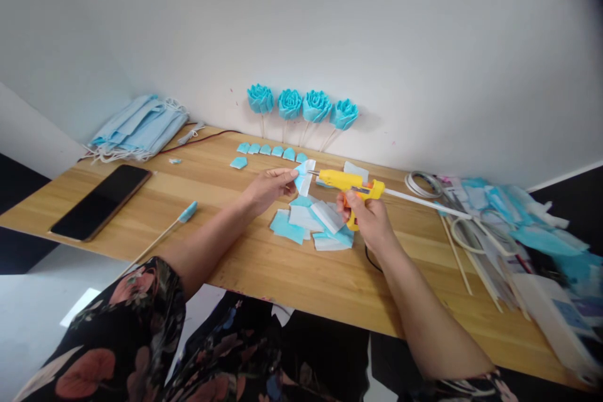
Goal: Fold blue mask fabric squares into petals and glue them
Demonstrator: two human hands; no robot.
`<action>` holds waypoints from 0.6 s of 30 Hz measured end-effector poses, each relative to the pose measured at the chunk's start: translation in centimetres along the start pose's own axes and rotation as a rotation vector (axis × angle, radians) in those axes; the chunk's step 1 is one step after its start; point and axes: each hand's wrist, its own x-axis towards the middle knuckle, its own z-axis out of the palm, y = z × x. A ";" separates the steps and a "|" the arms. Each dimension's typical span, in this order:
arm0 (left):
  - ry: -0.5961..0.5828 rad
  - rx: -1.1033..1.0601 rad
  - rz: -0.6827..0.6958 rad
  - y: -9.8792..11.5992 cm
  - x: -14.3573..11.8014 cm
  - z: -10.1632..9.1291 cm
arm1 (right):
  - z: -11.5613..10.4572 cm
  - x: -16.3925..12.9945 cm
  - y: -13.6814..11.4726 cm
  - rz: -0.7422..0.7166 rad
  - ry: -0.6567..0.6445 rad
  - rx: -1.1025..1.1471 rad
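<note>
Pinched in my left hand is a partly folded blue and white fabric piece, raised over the table. My right hand wraps round the handle of a yellow hot glue gun. Its metal nozzle points left and meets or nearly meets the fabric piece; I cannot tell which. A long white glue stick sticks out of its back end. Below the hands lies a loose pile of cut blue and white pieces. Folded blue petals lie in a row behind my left hand, with one petal in front of them.
Several blue fabric roses on sticks lean on the wall. At left are a stack of face masks, a phone and a blue-tipped stick. Tape rolls, wooden sticks and blue scraps crowd the right.
</note>
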 end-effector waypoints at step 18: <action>0.033 -0.006 0.006 0.1 0.0 0.0 | -0.3 0.1 0.4 -0.009 0.020 -0.009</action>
